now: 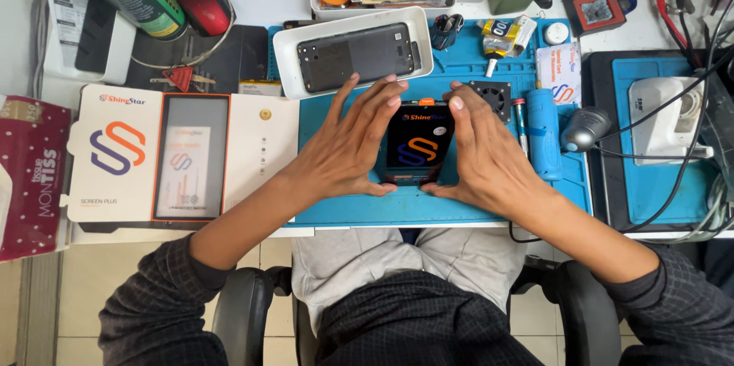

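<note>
Both hands lie flat and open, left hand (348, 144) and right hand (482, 148) flanking the upright phone (417, 144) between them, equally near

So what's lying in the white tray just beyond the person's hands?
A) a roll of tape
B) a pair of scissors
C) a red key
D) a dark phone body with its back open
D: the white tray holds a dark opened phone body, just past the left hand and right hand, which frame a black panel on the blue mat.
</note>
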